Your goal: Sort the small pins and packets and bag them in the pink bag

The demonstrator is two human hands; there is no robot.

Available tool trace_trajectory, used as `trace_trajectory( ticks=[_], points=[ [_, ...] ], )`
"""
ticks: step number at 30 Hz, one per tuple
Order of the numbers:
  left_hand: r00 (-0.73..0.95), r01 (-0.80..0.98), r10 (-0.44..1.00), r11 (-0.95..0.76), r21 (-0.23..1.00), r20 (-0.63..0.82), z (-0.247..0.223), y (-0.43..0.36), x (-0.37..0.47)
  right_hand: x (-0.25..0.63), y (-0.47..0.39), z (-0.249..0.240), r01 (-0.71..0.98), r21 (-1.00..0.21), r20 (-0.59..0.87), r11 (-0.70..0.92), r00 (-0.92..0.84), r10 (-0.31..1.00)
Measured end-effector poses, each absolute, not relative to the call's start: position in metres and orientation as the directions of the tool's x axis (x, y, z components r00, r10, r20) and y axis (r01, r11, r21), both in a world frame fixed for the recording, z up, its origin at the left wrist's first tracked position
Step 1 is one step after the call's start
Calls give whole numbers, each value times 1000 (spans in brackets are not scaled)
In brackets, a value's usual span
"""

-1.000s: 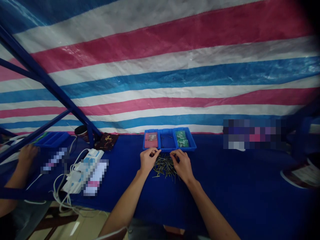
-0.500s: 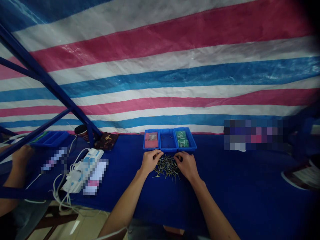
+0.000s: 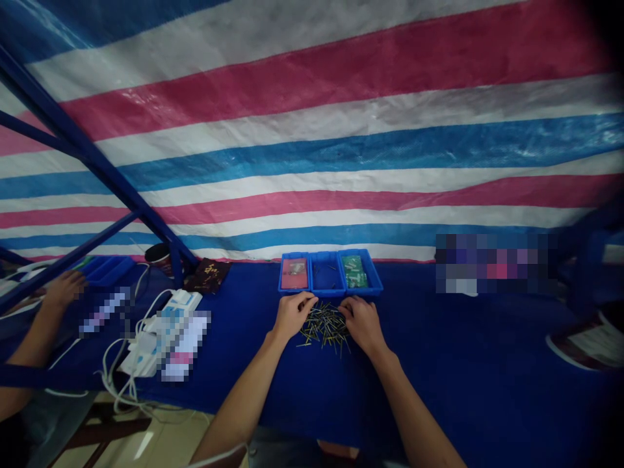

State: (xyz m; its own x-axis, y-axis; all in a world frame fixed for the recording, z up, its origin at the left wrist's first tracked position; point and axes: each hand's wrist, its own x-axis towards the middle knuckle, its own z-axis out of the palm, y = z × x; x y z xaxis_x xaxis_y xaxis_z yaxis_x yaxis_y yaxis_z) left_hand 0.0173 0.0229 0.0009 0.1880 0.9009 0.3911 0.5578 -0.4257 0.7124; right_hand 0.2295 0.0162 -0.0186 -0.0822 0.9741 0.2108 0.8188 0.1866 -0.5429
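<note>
A loose pile of thin metal sticks (image 3: 325, 325), silvery and yellowish, lies on the blue table covering (image 3: 244, 344). At its left edge, my left hand (image 3: 293, 313) has thumb and fingertips pinched together. My right hand (image 3: 361, 320) is at the upper right edge with its fingers curled in. Whatever either pinch contains is too small to make out. Just beyond the hands, three blue bins stand side by side: the left bin (image 3: 279, 288) has a pink piece (image 3: 295, 276), the middle bin (image 3: 327, 291) a few small bits, the right bin (image 3: 374, 279) green pieces (image 3: 354, 271).
To the left are a white power strip (image 3: 160, 335) with tangled cables, a dark packet (image 3: 208, 275) and a dark cup (image 3: 159, 255). A blue metal frame (image 3: 97, 166) crosses there, with another person's hand (image 3: 65, 289) behind it. A striped sheet (image 3: 341, 149) hangs at the back.
My right hand has shifted very slightly, and my left hand looks unchanged. The other person's hand has moved right and up, toward a blue tray.
</note>
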Motion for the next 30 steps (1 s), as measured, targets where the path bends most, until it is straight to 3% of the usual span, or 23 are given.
trace_trajectory(
  ticks=[30],
  points=[
    [197, 571, 905, -419, 706, 377, 3, 22, 17, 221, 13, -19, 802, -539, 245, 258, -144, 959]
  ],
)
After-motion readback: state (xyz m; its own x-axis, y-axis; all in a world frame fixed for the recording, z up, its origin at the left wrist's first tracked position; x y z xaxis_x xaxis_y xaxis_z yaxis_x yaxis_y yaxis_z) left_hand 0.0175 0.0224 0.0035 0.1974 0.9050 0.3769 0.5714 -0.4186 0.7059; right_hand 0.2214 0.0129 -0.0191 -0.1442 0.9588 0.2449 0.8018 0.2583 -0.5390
